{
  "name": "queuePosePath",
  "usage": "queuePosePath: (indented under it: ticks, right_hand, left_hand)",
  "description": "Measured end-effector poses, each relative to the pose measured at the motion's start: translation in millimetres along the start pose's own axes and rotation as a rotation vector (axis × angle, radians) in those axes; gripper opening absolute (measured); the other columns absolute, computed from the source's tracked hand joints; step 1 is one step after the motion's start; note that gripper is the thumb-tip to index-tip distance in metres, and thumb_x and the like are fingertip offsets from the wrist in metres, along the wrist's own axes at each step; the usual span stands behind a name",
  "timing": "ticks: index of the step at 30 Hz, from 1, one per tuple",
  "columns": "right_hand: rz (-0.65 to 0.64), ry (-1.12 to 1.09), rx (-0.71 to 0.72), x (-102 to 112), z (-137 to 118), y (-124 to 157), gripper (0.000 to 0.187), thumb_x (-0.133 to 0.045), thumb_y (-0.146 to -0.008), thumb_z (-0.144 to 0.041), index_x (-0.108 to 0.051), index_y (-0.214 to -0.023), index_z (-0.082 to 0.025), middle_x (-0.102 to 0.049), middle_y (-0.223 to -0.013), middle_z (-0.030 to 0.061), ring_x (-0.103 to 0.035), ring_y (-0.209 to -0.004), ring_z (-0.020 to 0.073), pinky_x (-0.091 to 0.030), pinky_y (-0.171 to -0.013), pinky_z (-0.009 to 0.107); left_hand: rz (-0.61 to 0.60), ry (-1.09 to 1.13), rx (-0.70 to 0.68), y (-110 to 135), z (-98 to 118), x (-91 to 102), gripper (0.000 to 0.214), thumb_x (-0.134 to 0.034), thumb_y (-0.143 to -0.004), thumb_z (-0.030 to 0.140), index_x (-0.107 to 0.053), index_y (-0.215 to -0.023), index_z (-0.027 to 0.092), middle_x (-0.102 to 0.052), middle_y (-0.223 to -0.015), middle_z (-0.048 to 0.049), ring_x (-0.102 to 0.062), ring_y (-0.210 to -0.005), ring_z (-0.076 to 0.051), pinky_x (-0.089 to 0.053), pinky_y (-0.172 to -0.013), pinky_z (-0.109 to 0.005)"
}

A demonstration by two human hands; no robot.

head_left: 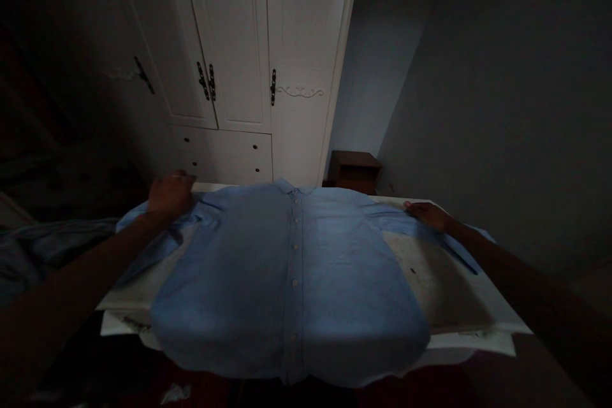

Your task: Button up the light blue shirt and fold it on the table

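A light blue button-up shirt lies spread out front side up, its collar at the far edge and its hem hanging over the near edge of a white-covered table. A row of pale buttons runs down its middle. My left hand is on the left sleeve near the shoulder, fingers bent around the creased cloth, their tips partly hidden. At the other side, my right hand pinches the right sleeve between thumb and fingers. Both sleeves stretch outward, and my forearms cover parts of them.
Behind the table stands a white wardrobe with dark handles and drawers. A small brown cabinet is by the wall. Grey-blue cloth lies at the left. Something crumpled and pale is on the dark red floor.
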State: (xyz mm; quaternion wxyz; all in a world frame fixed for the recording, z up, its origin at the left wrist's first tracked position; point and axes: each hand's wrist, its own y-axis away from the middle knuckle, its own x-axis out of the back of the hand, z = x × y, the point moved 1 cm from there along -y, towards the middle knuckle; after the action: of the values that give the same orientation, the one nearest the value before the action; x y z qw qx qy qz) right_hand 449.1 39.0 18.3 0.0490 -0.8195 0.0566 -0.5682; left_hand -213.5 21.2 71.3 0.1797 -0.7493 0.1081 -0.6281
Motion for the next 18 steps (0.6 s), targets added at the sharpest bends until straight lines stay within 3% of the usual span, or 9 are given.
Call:
queuePosePath:
  ticks: [2,5,8,11,14,18]
  right_hand:
    - [-0.079,0.076,0.024,1,-1,-4,0.04,-0.045,-0.087,-0.045,-0.071,-0.068,-0.021,-0.074,-0.084,0.0086,-0.068,-0.085,0.0254,-0.051,-0.078,0.032]
    - [-0.171,0.194,0.046,3,-3,-10,0.034,-0.052,-0.084,-0.042,-0.072,-0.067,-0.02,-0.075,-0.085,0.0082,-0.068,-0.086,0.0236,-0.049,-0.079,0.029]
    - [-0.229,0.261,0.073,5,-5,-13,0.022,-0.058,-0.08,-0.035,-0.074,-0.074,-0.021,-0.075,-0.09,0.0061,-0.068,-0.088,0.0216,-0.049,-0.08,0.027]
    - [-0.251,0.284,0.095,5,-5,-10,0.016,-0.061,-0.078,-0.03,-0.074,-0.074,-0.022,-0.075,-0.088,0.0036,-0.068,-0.085,0.0195,-0.049,-0.077,0.024]
    - [-0.234,0.291,0.115,8,-3,-6,0.019,-0.062,-0.078,-0.034,-0.072,-0.07,-0.02,-0.074,-0.079,0.0037,-0.067,-0.078,0.0194,-0.048,-0.071,0.024]
    - [-0.069,0.27,0.106,18,3,-5,0.031,-0.054,-0.085,-0.045,-0.072,-0.083,-0.019,-0.073,-0.086,0.0055,-0.067,-0.083,0.0207,-0.046,-0.07,0.025]
  left_hand:
    - [-0.017,0.068,-0.126,2,34,4.5,0.04,-0.041,-0.087,0.022,-0.055,-0.125,0.02,-0.052,-0.136,-0.0128,-0.05,-0.122,-0.032,-0.042,-0.101,-0.048]
    - [-0.045,0.317,-0.362,18,105,11.9,0.039,-0.041,-0.09,0.032,-0.058,-0.121,0.017,-0.057,-0.129,-0.0128,-0.056,-0.116,-0.028,-0.044,-0.1,-0.042]
    - [-0.07,0.559,-0.6,53,185,19.7,0.039,-0.039,-0.093,0.039,-0.059,-0.12,0.019,-0.059,-0.128,-0.0098,-0.058,-0.115,-0.023,-0.044,-0.101,-0.039]
    - [-0.065,0.568,-0.777,90,245,18.0,0.049,-0.042,-0.093,0.047,-0.052,-0.13,0.017,-0.05,-0.141,-0.014,-0.046,-0.132,-0.025,-0.036,-0.109,-0.04]
    - [-0.11,0.515,-0.773,112,269,4.0,0.06,-0.04,-0.092,0.056,-0.049,-0.134,0.014,-0.044,-0.146,-0.0185,-0.036,-0.138,-0.03,-0.031,-0.112,-0.047]
    - [-0.11,0.501,-0.742,122,266,-9.4,0.064,-0.027,-0.096,0.058,-0.045,-0.138,0.013,-0.039,-0.149,-0.0181,-0.032,-0.141,-0.029,-0.024,-0.116,-0.045]
